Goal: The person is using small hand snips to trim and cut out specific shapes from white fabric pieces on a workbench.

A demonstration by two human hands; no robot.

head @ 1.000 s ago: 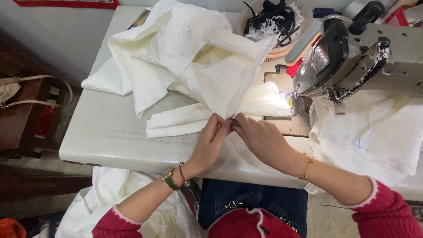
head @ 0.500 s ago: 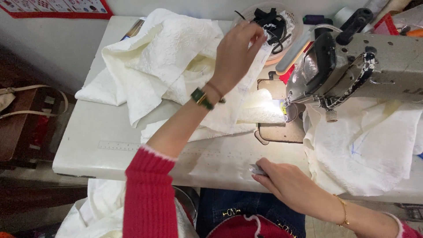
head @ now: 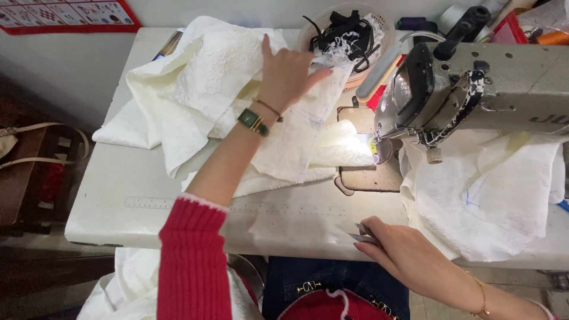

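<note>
— Status of hands? 
— Left hand (head: 288,71) lies open and flat on the cream fabric (head: 201,89) piled far left on the counter (head: 118,184). Right hand (head: 409,255) pinches small metal snips (head: 363,234) at the near edge.
— Handling? 
— Fabric looks soft, light, limp; best gripped at a hem.

One sewing machine (head: 474,89), one round bowl (head: 349,41), two hands, one wristwatch (head: 253,121), one table (head: 118,195).

Cream fabric (head: 195,89) crumpled on table; small grey snips (head: 363,236) (mostly hidden) at edge.
</note>
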